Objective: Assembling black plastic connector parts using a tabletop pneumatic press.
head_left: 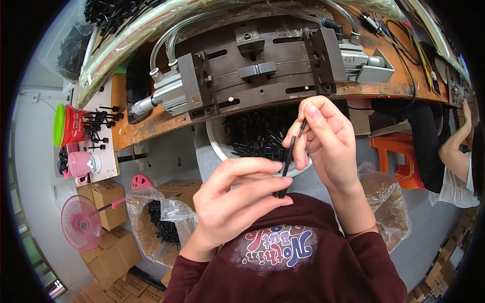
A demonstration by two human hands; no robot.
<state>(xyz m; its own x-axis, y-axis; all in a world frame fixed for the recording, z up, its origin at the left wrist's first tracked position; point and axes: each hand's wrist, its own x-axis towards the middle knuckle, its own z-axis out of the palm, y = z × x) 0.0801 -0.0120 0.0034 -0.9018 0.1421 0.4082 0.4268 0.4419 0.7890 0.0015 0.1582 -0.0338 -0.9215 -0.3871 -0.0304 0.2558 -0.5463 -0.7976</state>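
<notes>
A: Hands?
B: Left hand (235,199) and right hand (323,139) fingers pinched shut on one black rod (286,164), above the lap.
A: Containers?
B: White basket (218,139) full of black rods; clear bag (151,222) holds more.

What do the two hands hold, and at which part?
Both hold one thin black rod: the left hand pinches its lower end, the right hand its upper end.
</notes>
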